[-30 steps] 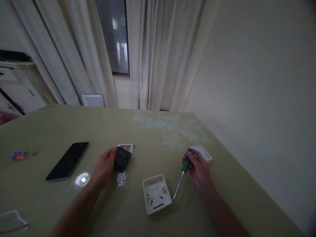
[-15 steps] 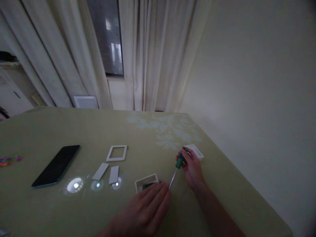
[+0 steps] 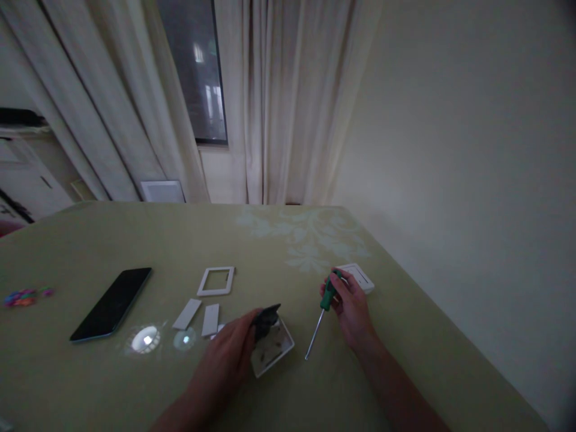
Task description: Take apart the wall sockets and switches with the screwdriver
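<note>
In my right hand [image 3: 350,306] is a green-handled screwdriver [image 3: 329,294], its metal shaft slanting down with the tip clear of the box. My left hand [image 3: 231,348] grips a dark, flat-topped part [image 3: 266,319] at the near side of an open white box [image 3: 281,355]. The part is raised and tilted at the box's rim, and the box's inside shows several small dark marks. My left fingers hide some of the part and the box's left side. Just behind my right hand lies a white square switch plate [image 3: 362,277], partly covered by it.
A white square frame [image 3: 216,294] and two white flat strips [image 3: 187,314] lie left of the box. A small white piece [image 3: 219,329] shows beside my left hand. Further left are a black tablet or phone [image 3: 112,304] and colourful small items [image 3: 23,297]. A wall [image 3: 477,210] borders the table's right side.
My left hand has moved left and up from the screwdriver tip, lifting the dark part; the white box has turned and its inside now shows. My right hand has barely moved.
</note>
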Demonstrator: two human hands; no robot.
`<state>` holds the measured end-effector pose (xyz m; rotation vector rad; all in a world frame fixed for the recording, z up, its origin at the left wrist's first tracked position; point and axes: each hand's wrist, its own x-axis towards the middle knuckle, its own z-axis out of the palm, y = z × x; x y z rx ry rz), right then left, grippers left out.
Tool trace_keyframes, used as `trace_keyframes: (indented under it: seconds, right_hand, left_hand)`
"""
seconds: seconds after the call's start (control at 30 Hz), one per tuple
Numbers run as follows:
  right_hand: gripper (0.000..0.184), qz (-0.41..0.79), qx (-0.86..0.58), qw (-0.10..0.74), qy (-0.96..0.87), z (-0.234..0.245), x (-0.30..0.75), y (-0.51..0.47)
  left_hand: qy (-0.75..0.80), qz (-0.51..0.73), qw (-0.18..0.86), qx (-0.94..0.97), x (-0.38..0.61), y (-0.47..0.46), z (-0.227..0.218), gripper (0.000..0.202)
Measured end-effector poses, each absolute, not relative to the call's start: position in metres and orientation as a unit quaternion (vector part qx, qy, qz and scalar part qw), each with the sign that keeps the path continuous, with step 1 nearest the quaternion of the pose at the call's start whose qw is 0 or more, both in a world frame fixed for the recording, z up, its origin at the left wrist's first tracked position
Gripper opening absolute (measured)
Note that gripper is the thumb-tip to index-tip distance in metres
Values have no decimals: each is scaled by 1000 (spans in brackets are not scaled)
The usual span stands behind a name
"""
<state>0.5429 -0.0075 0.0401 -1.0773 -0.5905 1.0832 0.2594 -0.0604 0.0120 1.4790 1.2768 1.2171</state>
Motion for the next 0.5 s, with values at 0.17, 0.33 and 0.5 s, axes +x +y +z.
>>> trace_keyframes:
  seconds: [0.17, 0.33, 0.5]
  right_hand:
    - [64, 484, -479, 684, -262, 41, 543, -7]
    - [65, 479, -480, 688, -259, 38, 546, -5]
    - [63, 476, -476, 692, -260, 38, 546, -4]
  left_hand:
    - [523, 502, 419, 547, 262, -54, 21, 32]
    - [590, 470, 255, 605, 221, -17, 17, 49]
    - [675, 456, 173, 553, 136, 43, 32, 60]
